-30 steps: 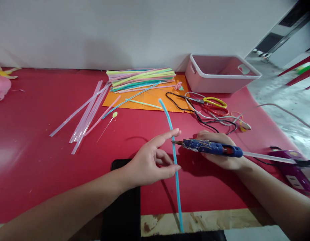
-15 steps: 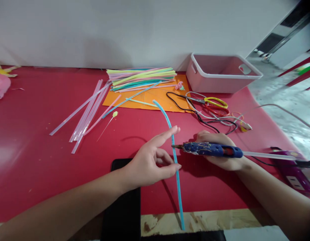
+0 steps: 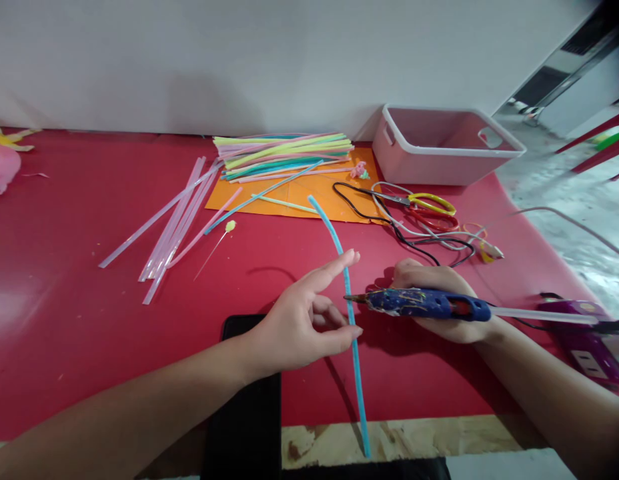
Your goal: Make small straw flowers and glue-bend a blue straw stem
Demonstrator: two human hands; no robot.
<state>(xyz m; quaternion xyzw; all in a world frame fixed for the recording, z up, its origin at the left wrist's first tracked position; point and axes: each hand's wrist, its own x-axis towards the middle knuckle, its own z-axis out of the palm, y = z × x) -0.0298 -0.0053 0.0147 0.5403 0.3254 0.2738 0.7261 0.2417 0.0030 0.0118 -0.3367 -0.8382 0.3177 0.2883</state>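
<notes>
My left hand [image 3: 302, 320] holds a long blue straw [image 3: 350, 320] upright, braced between the thumb tip and the stretched forefinger, with the other fingers curled. The straw bends over at its top towards the orange sheet. My right hand [image 3: 439, 300] grips a blue glue gun [image 3: 422, 303]. The gun's nozzle touches the straw just below my forefinger. A clear glue stick [image 3: 539, 313] sticks out of the gun's rear.
On the red table [image 3: 64, 267] lie clear glue sticks [image 3: 172, 223], a bundle of coloured straws [image 3: 284, 155] on an orange sheet [image 3: 299, 197], scissors [image 3: 422, 203], tangled cables [image 3: 429, 237] and a white bin [image 3: 444, 143]. A black phone [image 3: 247, 407] lies under my left forearm. A purple device [image 3: 587, 337] sits at right.
The glue gun's nozzle has slid slightly down the straw. The straw's bent top has swung a little to the left. Both hands keep their hold.
</notes>
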